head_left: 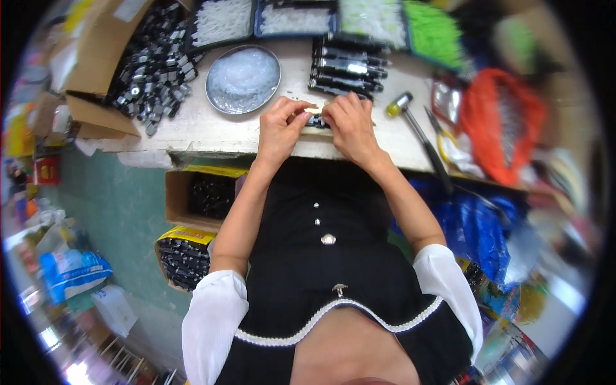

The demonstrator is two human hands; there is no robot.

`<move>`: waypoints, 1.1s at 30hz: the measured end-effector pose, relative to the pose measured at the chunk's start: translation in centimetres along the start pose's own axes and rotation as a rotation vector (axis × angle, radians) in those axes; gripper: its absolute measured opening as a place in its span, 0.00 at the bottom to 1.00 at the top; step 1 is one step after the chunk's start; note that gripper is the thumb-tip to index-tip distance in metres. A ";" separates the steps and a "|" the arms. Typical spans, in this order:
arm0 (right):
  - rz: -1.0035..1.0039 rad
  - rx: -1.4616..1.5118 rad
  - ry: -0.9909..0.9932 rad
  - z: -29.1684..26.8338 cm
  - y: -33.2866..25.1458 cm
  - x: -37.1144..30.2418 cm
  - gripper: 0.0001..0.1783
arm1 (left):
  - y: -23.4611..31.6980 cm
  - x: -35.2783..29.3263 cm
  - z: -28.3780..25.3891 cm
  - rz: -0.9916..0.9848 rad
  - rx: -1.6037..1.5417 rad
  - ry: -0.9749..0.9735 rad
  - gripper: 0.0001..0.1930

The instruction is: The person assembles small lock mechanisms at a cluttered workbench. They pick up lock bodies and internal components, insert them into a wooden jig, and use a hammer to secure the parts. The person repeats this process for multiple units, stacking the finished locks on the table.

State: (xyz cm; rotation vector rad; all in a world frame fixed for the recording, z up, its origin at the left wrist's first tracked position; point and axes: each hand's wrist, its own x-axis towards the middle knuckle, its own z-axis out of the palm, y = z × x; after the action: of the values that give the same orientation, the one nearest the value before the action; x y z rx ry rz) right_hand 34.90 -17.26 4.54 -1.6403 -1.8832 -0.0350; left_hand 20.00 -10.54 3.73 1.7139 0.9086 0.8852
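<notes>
Close to the front edge of the white table [212,138], both hands meet over a small black part with silver bits [315,120]. Thumb and index finger of my left hand [280,128] are pinched together at its left end. My right hand [351,126] has its fingers curled over the other end, hiding most of it. Just beyond my right hand lies a stack of long black pieces with shiny sections [350,66]. A round metal plate [240,111] of whitish, gel-like paste [247,69] sits beyond my left hand.
Right of my hands lie a hammer [420,136], yellow-handled scissors or pliers [441,133] and a red plastic bag [478,122]. Trays of white pieces [221,20] and green pieces [433,32] line the back. A cardboard box [96,54] spills black-and-silver parts [157,77] at left.
</notes>
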 end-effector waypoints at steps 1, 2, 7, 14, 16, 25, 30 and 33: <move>0.007 0.020 0.015 0.1 0.0 0.0 0.06 | 0.0 0.0 0.0 -0.005 0.010 -0.007 0.09; 0.001 0.014 0.025 0.1 0.0 0.0 0.06 | 0.1 0.1 0.0 -0.010 0.020 -0.014 0.09; -0.002 0.054 0.061 0.6 0.2 -0.2 0.05 | 0.1 0.2 0.0 0.017 0.039 -0.020 0.09; -0.014 0.026 0.076 0.8 0.2 -0.4 0.05 | 0.0 0.3 -0.1 0.104 0.121 -0.039 0.10; -0.038 -0.027 0.091 1.2 0.2 -0.5 0.05 | 0.0 0.3 -0.1 0.105 0.133 -0.040 0.11; 0.083 -0.029 0.011 1.2 -0.2 -0.3 0.05 | 0.2 0.4 -0.1 0.103 0.164 -0.064 0.12; -0.067 -0.122 -0.013 0.7 0.1 -0.4 0.07 | 0.5 0.6 -0.1 0.111 0.204 -0.090 0.12; -0.078 -0.070 -0.042 0.0 0.7 -0.3 0.08 | 0.7 0.9 -0.2 0.110 0.265 -0.130 0.11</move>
State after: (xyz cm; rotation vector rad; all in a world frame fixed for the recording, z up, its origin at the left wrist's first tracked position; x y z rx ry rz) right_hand 35.54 -17.37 4.18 -1.6240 -1.9978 -0.1011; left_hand 20.37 -9.85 4.56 2.0410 0.8802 0.7390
